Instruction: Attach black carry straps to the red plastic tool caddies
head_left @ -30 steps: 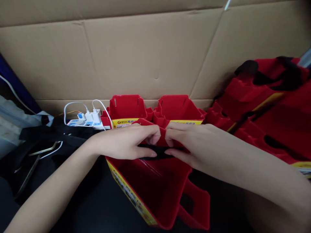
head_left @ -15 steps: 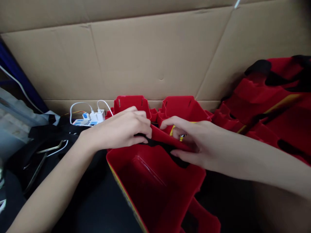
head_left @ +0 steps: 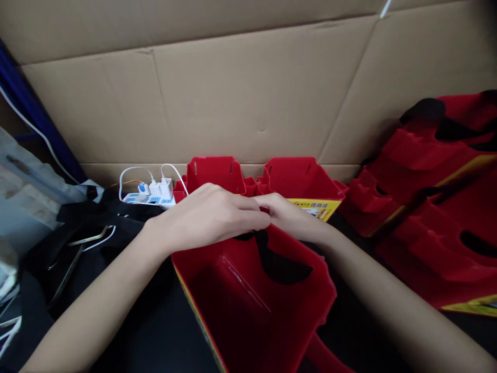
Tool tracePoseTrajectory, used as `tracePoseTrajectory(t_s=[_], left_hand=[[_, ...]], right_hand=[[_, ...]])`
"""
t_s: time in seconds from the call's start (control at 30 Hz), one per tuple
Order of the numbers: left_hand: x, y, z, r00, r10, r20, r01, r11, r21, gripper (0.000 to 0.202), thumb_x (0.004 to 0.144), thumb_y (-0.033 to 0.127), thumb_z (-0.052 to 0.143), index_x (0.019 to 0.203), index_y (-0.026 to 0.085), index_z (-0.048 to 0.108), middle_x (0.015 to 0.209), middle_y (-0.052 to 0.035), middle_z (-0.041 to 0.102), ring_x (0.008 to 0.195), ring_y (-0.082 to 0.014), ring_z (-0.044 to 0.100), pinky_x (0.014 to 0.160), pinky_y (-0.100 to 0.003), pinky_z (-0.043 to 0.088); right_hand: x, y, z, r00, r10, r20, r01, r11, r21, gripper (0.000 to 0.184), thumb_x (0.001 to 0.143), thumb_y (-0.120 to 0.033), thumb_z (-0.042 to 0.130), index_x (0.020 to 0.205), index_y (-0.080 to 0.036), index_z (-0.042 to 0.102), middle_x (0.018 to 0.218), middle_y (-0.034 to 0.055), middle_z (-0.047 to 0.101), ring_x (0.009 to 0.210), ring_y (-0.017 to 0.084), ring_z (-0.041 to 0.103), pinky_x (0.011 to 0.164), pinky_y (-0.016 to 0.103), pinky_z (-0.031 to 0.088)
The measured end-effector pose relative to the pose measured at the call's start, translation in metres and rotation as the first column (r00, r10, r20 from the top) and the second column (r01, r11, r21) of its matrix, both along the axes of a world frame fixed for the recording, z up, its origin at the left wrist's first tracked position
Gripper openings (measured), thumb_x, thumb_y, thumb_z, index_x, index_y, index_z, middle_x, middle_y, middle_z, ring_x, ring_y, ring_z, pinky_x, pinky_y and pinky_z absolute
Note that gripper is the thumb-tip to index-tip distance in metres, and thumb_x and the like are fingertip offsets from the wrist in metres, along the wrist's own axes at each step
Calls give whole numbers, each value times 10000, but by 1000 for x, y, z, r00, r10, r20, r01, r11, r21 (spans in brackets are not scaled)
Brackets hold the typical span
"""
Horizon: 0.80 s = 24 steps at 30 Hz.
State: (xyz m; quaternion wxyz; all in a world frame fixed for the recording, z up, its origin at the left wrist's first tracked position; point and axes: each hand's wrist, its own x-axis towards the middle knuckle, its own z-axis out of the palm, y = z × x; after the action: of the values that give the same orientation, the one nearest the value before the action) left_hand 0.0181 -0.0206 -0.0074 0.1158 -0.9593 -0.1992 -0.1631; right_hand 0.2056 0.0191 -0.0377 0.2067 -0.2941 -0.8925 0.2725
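A red plastic bin [head_left: 240, 311] with a yellow printed side stands open in front of me, in the middle of the view. My left hand [head_left: 217, 215] is closed at its far rim, fingers pinching a black strap [head_left: 285, 267] that droops inside the wall. Behind the same wall my right hand [head_left: 289, 215] reaches in from the right, close against the left fingertips. The rim and my left hand hide most of its fingers, so its grip does not show.
Two red bins [head_left: 213, 173] stand against the cardboard wall [head_left: 248, 98]. More red bins [head_left: 427, 191] with black straps are stacked at right. At left are a white power strip [head_left: 151, 199] with plugged-in chargers and a black bag [head_left: 93, 228].
My right hand has moved from in front of the rim to behind the bin's far wall. The red band between my hands no longer shows, and black strap now hangs inside the bin.
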Motion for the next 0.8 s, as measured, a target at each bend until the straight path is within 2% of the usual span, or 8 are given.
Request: tracePoseTrajectory(t_s=[0.13, 0.27, 0.33, 0.43, 0.53, 0.7, 0.8], left_hand=[[-3, -4, 4, 999, 33, 4, -32, 995, -97, 140, 838, 113, 404, 809, 178, 525, 692, 13, 604, 547, -91, 496, 517, -221, 319], [-8, -3, 7, 995, 69, -70, -82, 976, -200, 125, 810, 99, 447, 763, 183, 527, 642, 27, 590, 520, -86, 507, 512, -216, 312], [-11, -2, 8, 996, 47, -82, -65, 970, -234, 137, 815, 103, 456, 738, 179, 540, 632, 24, 589, 517, -85, 511, 519, -216, 323], [-14, -1, 10, 997, -27, -72, 5, 956, -294, 149, 819, 108, 467, 735, 177, 569, 708, 4, 629, 599, -96, 562, 564, -210, 361], [-16, -3, 13, 996, -54, -70, 28, 943, -331, 155, 818, 105, 474, 734, 177, 583, 761, 0, 643, 649, -95, 576, 583, -195, 375], [-17, -5, 14, 993, 6, -115, -51, 917, -396, 150, 791, 58, 495, 744, 170, 583, 666, 34, 600, 570, -59, 516, 562, -180, 355], [-18, -6, 14, 992, 45, -119, -89, 916, -391, 154, 790, 48, 495, 713, 160, 569, 638, 42, 577, 537, -47, 473, 549, -180, 339]], right_hand=[[-3, -1, -3, 995, 3, -104, -13, 996, -91, 195, 847, -224, 414, 826, -144, 591, 892, 36, 621, 788, 134, 558, 627, 223, 430], [-5, 6, -9, 976, -10, -217, -44, 969, -243, 228, 864, -304, 429, 872, -141, 589, 805, 23, 593, 686, 99, 521, 579, 204, 391], [-4, 9, -11, 975, -60, -215, -14, 946, -323, 252, 847, -357, 465, 832, -136, 585, 699, 2, 559, 583, 77, 470, 510, 190, 345], [0, 14, -12, 976, -137, -170, 53, 904, -424, 297, 802, -397, 518, 653, -140, 517, 513, -53, 415, 440, 41, 309, 408, 178, 208], [4, 17, -13, 976, -181, -125, 106, 886, -451, 329, 789, -402, 516, 586, -150, 455, 473, -68, 334, 416, 33, 239, 390, 181, 146], [10, 21, -16, 985, -162, 52, 169, 882, -440, 314, 818, -370, 443, 608, -143, 497, 475, -56, 349, 414, 37, 270, 389, 180, 191], [14, 18, -8, 997, -72, -15, 62, 935, -349, 196, 810, -325, 483, 767, -148, 555, 615, -28, 497, 527, 58, 430, 487, 181, 346]])
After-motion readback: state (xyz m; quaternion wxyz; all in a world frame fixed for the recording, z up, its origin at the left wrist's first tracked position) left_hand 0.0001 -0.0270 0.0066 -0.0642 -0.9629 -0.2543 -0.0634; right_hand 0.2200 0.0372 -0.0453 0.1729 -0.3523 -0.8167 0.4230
